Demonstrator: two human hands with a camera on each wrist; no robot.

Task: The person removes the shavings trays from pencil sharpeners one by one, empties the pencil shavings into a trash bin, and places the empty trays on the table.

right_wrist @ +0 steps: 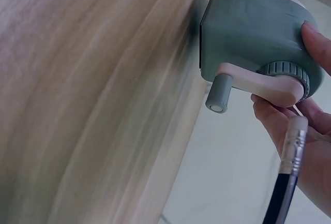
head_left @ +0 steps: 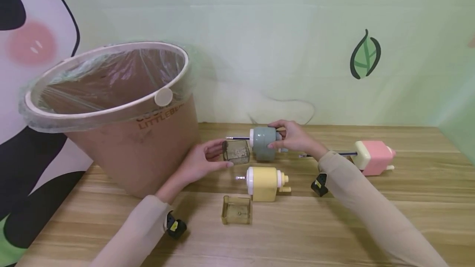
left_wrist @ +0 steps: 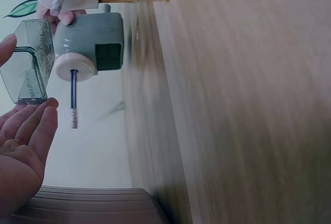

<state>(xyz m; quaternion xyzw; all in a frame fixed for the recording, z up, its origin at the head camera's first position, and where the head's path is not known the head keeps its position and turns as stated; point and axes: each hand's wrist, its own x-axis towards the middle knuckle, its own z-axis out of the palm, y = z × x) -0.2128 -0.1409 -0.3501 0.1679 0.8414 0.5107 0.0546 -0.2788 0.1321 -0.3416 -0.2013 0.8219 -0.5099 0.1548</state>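
My left hand (head_left: 196, 163) holds a clear smoky shavings drawer (head_left: 236, 152) between thumb and fingers, just left of a blue-grey crank pencil sharpener (head_left: 264, 143). Pencil shavings cling inside the drawer, plain in the left wrist view. My right hand (head_left: 295, 138) grips the sharpener's body near its crank end, thumb on the near side. A dark pencil (left_wrist: 73, 97) sticks out of the sharpener's white front, and a square drawer slot (left_wrist: 108, 57) gapes in its body. The crank (right_wrist: 258, 83) shows in the right wrist view, below the thumb.
A yellow sharpener (head_left: 264, 183) with a pencil end lies nearer me, its amber drawer (head_left: 236, 210) beside it. At the right lies a pink sharpener (head_left: 375, 158) holding a pencil. A large brown bin (head_left: 148, 155) with a plastic liner stands at the left, by the wall.
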